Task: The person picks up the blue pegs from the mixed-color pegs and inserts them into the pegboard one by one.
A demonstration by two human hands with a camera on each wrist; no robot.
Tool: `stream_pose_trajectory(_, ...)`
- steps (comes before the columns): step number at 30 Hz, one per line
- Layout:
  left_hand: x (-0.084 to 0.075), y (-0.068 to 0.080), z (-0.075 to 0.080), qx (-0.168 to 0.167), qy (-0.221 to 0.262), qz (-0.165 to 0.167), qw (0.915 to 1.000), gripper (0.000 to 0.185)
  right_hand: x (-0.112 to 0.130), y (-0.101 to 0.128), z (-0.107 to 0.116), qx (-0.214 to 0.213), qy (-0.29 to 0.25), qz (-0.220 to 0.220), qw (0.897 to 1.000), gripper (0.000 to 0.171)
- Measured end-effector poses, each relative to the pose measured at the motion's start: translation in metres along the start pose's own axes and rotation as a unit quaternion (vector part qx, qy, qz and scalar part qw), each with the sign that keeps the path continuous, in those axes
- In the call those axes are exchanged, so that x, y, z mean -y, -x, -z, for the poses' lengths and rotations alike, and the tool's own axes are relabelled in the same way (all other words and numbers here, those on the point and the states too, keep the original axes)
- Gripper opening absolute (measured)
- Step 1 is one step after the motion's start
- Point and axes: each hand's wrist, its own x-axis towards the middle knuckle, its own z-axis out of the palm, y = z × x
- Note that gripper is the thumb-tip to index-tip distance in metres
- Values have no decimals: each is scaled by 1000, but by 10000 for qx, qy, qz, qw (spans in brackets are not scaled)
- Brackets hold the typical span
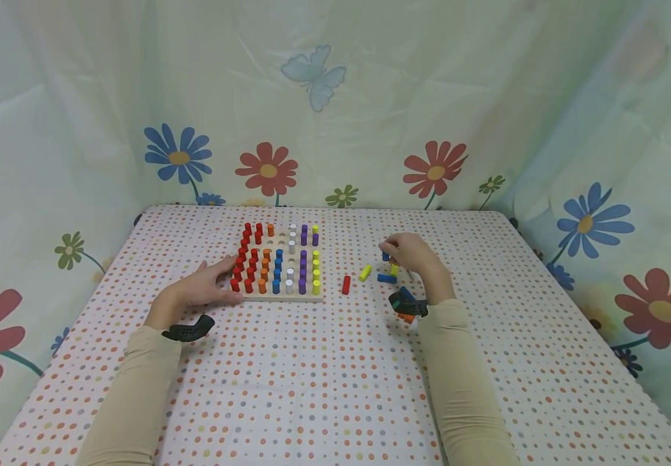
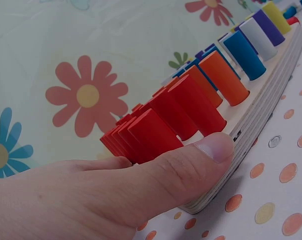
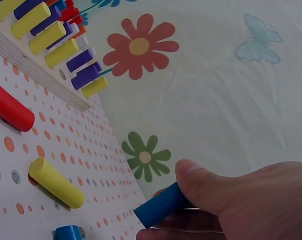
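beside pegboard [image 1: 280,298], right hand [image 1: 411,254] pinching blue peg [image 3: 160,206]

A small staged play or recording corner, not a lived-in room. A pale green sheet [image 1: 370,97] printed with red and blue flowers and a butterfly [image 1: 314,76] hangs as a backdrop on the far, left and right sides. The bench [image 1: 324,388] wears a white cloth with coloured dots. On it, a child's wooden pegboard [image 1: 280,294] holds coloured pegs, with loose pegs to its right.
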Motion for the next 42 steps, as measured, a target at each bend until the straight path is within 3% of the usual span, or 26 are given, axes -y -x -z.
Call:
stream_pose_trajectory(8, 0, 0, 0, 51, 244, 266, 9993, 121, 5, -6, -6, -263, -173, 214, 9993, 36)
stream_pose_trajectory(24, 3, -2, 1, 21, -52, -27, 10000, 121, 20, -5, -13, -1326, -597, 362, 9887, 24)
stream_pose_trajectory(42, 4, -4, 1, 39, 42, 112, 9999, 124, 47, -6, -32, -2280, -1122, 1256, 9590, 18)
